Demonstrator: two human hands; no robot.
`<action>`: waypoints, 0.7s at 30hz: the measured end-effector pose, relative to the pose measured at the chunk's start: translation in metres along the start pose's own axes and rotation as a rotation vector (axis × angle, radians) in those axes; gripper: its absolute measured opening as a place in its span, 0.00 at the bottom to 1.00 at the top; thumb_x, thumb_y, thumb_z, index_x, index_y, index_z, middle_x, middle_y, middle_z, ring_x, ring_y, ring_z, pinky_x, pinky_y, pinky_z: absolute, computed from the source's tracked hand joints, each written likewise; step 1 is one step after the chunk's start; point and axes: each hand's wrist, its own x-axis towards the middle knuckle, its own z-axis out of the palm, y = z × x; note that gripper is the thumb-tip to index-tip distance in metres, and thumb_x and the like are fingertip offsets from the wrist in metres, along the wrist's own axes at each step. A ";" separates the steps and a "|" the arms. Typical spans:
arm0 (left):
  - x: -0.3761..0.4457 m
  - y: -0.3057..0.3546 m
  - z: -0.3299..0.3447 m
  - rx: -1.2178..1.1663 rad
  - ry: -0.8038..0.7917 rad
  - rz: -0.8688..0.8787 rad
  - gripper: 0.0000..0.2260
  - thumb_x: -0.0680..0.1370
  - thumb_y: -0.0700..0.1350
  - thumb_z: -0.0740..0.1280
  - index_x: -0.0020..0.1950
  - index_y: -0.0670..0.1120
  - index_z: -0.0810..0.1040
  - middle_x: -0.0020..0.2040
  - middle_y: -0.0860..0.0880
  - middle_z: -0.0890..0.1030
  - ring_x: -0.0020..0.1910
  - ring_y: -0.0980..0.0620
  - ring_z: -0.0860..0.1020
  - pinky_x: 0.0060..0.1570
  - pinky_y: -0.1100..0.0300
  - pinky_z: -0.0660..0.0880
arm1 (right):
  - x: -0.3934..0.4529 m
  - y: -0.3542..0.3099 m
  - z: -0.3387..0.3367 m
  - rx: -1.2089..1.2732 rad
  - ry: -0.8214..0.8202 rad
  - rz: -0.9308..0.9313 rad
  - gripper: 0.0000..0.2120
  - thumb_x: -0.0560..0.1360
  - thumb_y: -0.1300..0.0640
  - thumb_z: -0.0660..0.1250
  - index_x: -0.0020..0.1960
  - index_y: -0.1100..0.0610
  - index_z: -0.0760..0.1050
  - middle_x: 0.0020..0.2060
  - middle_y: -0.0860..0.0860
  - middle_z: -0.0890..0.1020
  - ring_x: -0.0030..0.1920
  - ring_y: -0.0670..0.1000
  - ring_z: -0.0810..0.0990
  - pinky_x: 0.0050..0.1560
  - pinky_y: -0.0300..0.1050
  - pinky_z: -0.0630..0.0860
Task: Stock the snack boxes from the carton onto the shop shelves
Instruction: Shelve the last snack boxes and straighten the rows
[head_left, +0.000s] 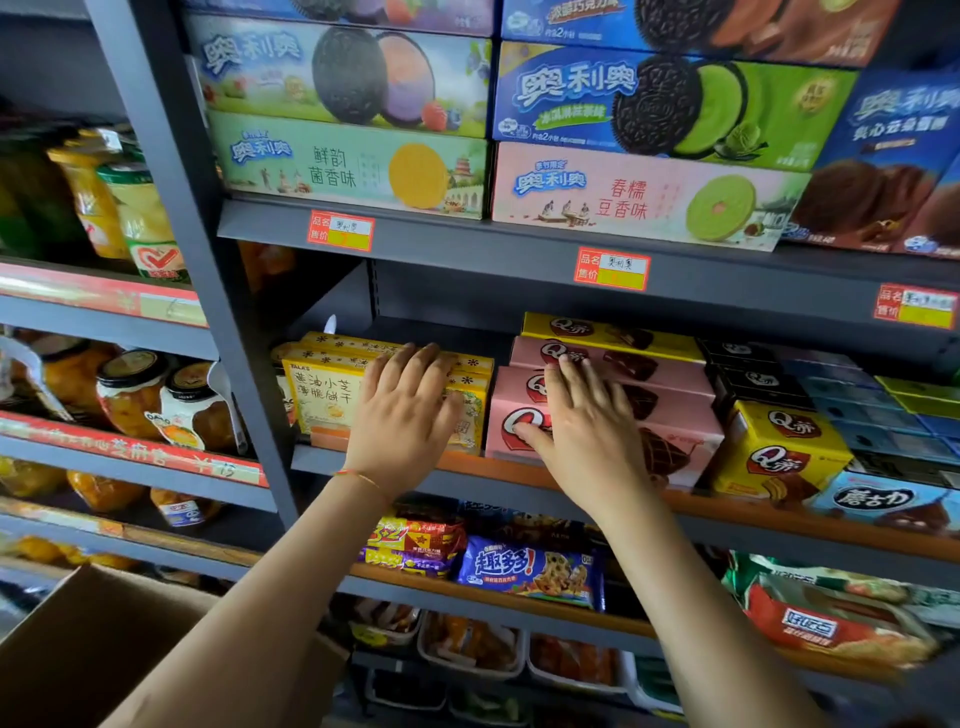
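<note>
Since both hands lie flat with straight fingers, left hand on the yellow cardboard biscuit boxes and right hand on the pink cardboard snack boxes at the middle shelf's front edge, these look light, stiff, best gripped by their sides.

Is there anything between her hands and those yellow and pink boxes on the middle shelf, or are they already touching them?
Nothing visible is in the way. The left hand lies flat on the front of the yellow boxes, and the right hand lies flat on the pink boxes beside them. Both stacks already sit on the shelf.
</note>
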 end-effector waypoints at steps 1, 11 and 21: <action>0.000 0.000 0.000 -0.001 0.005 0.007 0.23 0.82 0.54 0.52 0.69 0.45 0.75 0.70 0.44 0.76 0.71 0.41 0.70 0.72 0.44 0.62 | 0.000 -0.001 0.000 0.001 0.005 -0.003 0.39 0.79 0.33 0.51 0.80 0.57 0.50 0.80 0.55 0.52 0.80 0.56 0.50 0.77 0.56 0.50; 0.000 0.000 0.002 -0.004 0.008 -0.009 0.27 0.82 0.61 0.50 0.69 0.45 0.74 0.70 0.44 0.75 0.72 0.41 0.69 0.72 0.43 0.61 | 0.000 0.002 -0.006 0.039 -0.014 -0.051 0.44 0.77 0.31 0.55 0.81 0.58 0.48 0.80 0.56 0.49 0.80 0.57 0.47 0.77 0.53 0.44; 0.001 0.001 0.012 0.064 0.085 0.009 0.38 0.73 0.76 0.57 0.64 0.45 0.76 0.67 0.43 0.77 0.69 0.39 0.72 0.70 0.40 0.64 | 0.011 0.030 -0.014 0.014 -0.123 0.006 0.56 0.68 0.22 0.58 0.81 0.58 0.46 0.80 0.56 0.50 0.80 0.56 0.49 0.77 0.52 0.45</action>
